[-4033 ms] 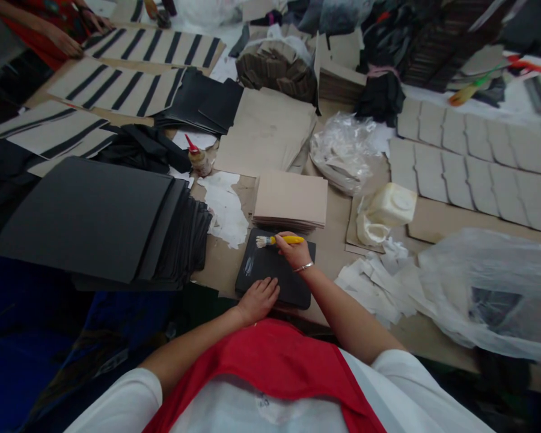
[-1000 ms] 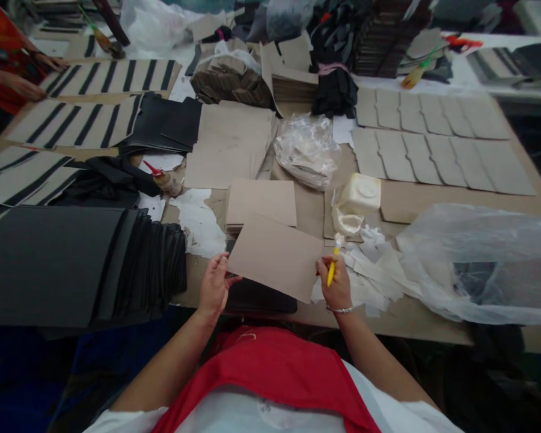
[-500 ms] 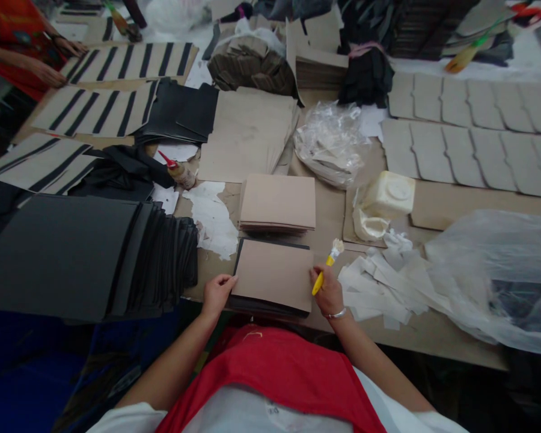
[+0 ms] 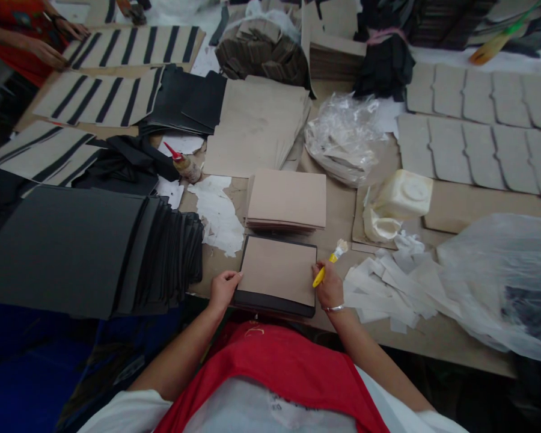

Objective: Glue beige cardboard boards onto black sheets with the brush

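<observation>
A tan cardboard sheet (image 4: 277, 270) lies on a slightly larger black sheet (image 4: 275, 303) at the table's front edge. Black shows as a wide band along the near side and thin strips at the other edges. My left hand (image 4: 224, 288) is closed, thumb and fingers pinching the left edge of the cardboard. At the right edge, my right hand (image 4: 330, 288) is closed round a paintbrush with a yellow handle (image 4: 319, 276), its whitish bristles pointing away from me. Its fingertips also meet the cardboard's edge. Just behind sits a stack of tan sheets (image 4: 286, 198).
Black sheets (image 4: 63, 246) are piled at left. A glue bottle with a red tip (image 4: 187, 166) stands behind torn white paper (image 4: 216, 210). To the right are a cut-open plastic jug (image 4: 401, 195), paper strips (image 4: 383, 288) and a clear bag (image 4: 500, 276). Another person's hands (image 4: 49, 54) work at far left.
The cardboard has shifted away from me over the black sheet and sits squarer on it, leaving a wider black band nearest me. The whole view has shifted slightly.
</observation>
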Demonstrator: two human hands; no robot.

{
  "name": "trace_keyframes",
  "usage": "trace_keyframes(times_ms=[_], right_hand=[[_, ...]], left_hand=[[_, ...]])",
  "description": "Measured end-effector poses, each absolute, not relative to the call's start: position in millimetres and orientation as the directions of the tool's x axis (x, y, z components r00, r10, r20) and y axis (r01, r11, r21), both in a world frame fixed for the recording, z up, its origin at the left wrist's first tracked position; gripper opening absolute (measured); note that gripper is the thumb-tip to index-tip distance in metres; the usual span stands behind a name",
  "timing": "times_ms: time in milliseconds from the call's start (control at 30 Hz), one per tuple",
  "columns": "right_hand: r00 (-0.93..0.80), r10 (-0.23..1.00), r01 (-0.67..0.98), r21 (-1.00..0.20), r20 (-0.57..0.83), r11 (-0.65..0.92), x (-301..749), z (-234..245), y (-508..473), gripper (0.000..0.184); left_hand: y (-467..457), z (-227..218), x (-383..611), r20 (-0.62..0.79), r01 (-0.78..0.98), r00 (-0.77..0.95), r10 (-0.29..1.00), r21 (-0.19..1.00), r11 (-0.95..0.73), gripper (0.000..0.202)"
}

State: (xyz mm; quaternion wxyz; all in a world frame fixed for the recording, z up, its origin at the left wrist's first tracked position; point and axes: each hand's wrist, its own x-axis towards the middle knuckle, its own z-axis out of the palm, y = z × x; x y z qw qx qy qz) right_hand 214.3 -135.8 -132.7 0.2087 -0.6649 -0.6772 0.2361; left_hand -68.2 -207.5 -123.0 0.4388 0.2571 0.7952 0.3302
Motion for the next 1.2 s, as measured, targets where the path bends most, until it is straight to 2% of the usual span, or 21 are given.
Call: trace_keyframes(times_ms=[200, 433, 533, 800, 1000, 1100, 1200], right_hand=[[0.004, 0.996, 0.825, -0.563, -0.087, -0.053, 213, -132, -134, 0.028], [0.044, 0.988, 0.848, -0.517, -0.145, -0.114, 211, -127, -135, 0.018], [0.035, 0.989, 0.86, -0.5, -0.143, -0.103, 211, -126, -134, 0.017], [0.006, 0.969, 0.894, -0.433, -0.247, -0.116, 208, -115, -127, 0.017], [0.005, 0.962, 0.943, -0.32, -0.274, -0.096, 204, -114, -124, 0.023], [-0.029, 0.957, 0.96, -0.275, -0.29, -0.055, 199, -114, -122, 0.025], [-0.034, 0.951, 0.981, -0.19, -0.307, -0.027, 197, -108, -119, 0.028]], left_hand=[[-207, -120, -68, -0.536, 0.154, -0.477, 0.697, 0.73, 0.666, 0.035], [-208, -125, -70, -0.526, 0.276, -0.467, 0.711, 0.677, 0.682, 0.04], [-207, -122, -68, -0.522, 0.289, -0.471, 0.711, 0.67, 0.684, 0.041], [-203, -122, -69, -0.514, 0.349, -0.476, 0.714, 0.635, 0.689, 0.039], [-200, -122, -70, -0.474, 0.416, -0.441, 0.762, 0.644, 0.641, 0.033], [-197, -119, -74, -0.47, 0.498, -0.412, 0.78, 0.601, 0.625, 0.03], [-193, -109, -77, -0.393, 0.689, -0.344, 0.853, 0.512, 0.514, 0.022]])
